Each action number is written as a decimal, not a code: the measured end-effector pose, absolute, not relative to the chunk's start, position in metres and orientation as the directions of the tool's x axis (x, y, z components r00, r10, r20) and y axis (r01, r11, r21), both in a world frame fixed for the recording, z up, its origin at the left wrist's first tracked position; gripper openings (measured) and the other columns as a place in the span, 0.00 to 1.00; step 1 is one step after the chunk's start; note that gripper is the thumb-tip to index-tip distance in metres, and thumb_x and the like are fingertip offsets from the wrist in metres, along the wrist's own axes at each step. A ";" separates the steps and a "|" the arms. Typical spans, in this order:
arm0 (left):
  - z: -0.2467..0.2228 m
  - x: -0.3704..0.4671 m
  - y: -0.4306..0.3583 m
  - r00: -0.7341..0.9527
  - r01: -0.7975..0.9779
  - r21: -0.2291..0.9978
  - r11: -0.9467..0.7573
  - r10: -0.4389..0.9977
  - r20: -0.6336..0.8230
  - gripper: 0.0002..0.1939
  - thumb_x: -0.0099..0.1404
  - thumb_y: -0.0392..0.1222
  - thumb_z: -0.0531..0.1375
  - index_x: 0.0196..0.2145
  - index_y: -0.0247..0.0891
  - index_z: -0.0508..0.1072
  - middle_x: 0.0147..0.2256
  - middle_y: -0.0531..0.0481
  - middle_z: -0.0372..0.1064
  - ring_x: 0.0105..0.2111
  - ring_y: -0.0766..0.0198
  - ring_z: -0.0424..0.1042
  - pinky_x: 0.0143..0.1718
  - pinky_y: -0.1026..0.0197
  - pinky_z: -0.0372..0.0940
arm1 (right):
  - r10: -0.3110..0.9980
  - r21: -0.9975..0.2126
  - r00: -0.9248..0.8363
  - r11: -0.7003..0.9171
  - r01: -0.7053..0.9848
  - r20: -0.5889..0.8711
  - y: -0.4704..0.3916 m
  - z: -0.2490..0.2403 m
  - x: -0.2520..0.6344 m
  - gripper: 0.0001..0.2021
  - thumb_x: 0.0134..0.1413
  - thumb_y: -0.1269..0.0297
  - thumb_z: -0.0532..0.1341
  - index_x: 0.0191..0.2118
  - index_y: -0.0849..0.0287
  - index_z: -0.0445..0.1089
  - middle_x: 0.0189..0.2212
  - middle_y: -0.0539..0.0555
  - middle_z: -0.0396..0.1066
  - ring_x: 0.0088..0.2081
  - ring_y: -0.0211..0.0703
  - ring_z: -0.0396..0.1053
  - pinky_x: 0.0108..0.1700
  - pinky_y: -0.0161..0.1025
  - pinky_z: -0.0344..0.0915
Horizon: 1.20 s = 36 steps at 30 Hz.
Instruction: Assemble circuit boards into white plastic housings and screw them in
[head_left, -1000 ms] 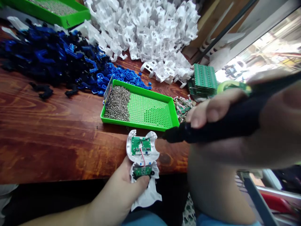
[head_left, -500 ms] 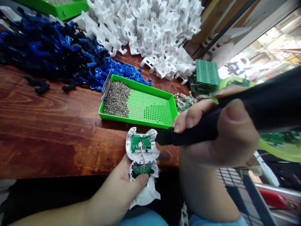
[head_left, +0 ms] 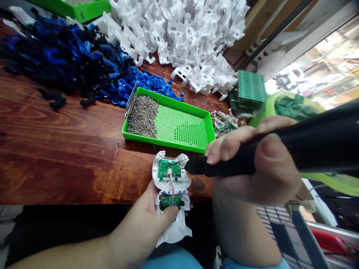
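My left hand (head_left: 151, 213) grips a white plastic housing (head_left: 175, 231) at the table's front edge, thumb across its lower part. Two green circuit boards sit in it: an upper board (head_left: 165, 172) and a lower board (head_left: 171, 200), joined by a red-and-white wire (head_left: 172, 183). My right hand (head_left: 260, 164) is wrapped round a black electric screwdriver (head_left: 232, 162) lying nearly level. The thin bit reaches the right edge of the upper board; whether it sits on a screw is too small to tell.
A green perforated tray (head_left: 168, 142) holds many small screws (head_left: 143, 117). Behind lie piles of blue and black parts (head_left: 64, 63), blue pieces (head_left: 151, 84) and white housings (head_left: 179, 33). Stacked green boards (head_left: 251, 89) and a yellow-green basket (head_left: 270, 106) with boards stand right.
The view has shifted slightly, so the table's contents appear a little further right. Both hands keep their holds, and the screwdriver bit stays at the upper board's right edge.
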State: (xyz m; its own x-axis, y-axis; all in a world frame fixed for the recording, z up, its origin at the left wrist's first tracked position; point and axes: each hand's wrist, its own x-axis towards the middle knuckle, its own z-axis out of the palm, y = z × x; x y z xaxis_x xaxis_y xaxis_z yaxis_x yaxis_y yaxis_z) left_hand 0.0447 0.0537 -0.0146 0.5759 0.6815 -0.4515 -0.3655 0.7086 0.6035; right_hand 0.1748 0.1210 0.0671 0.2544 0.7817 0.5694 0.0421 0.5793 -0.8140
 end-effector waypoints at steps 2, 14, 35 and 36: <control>-0.014 0.045 0.055 0.588 -0.392 0.573 0.719 0.675 -0.446 0.25 0.60 0.41 0.63 0.53 0.38 0.62 0.39 0.46 0.72 0.38 0.60 0.70 0.42 0.59 0.61 | 0.778 -0.811 0.266 0.585 0.023 0.569 0.120 0.065 0.175 0.06 0.48 0.62 0.63 0.31 0.53 0.64 0.13 0.42 0.61 0.11 0.36 0.58 0.12 0.37 0.56; 0.006 0.041 0.062 0.578 -0.437 0.400 0.806 0.592 -0.561 0.18 0.55 0.32 0.64 0.45 0.33 0.70 0.36 0.45 0.74 0.36 0.59 0.74 0.36 0.62 0.68 | 0.526 -0.609 0.383 0.781 0.136 0.760 0.205 0.068 0.205 0.07 0.47 0.62 0.60 0.33 0.53 0.62 0.15 0.40 0.57 0.14 0.31 0.56 0.14 0.32 0.56; 0.010 0.039 0.067 0.594 -0.408 0.402 0.819 0.573 -0.564 0.22 0.50 0.28 0.62 0.44 0.34 0.70 0.36 0.46 0.75 0.38 0.56 0.74 0.37 0.60 0.67 | 0.566 -0.620 0.283 0.767 0.164 0.774 0.263 0.032 0.223 0.08 0.50 0.60 0.60 0.33 0.53 0.59 0.16 0.40 0.59 0.13 0.31 0.60 0.16 0.30 0.56; 0.009 0.040 0.067 0.599 -0.415 0.416 0.809 0.587 -0.544 0.23 0.50 0.28 0.62 0.45 0.34 0.70 0.37 0.46 0.75 0.39 0.57 0.74 0.37 0.61 0.67 | 0.564 -0.623 0.300 0.766 0.157 0.769 0.262 0.034 0.222 0.08 0.50 0.61 0.60 0.33 0.53 0.59 0.16 0.40 0.59 0.13 0.31 0.60 0.15 0.30 0.57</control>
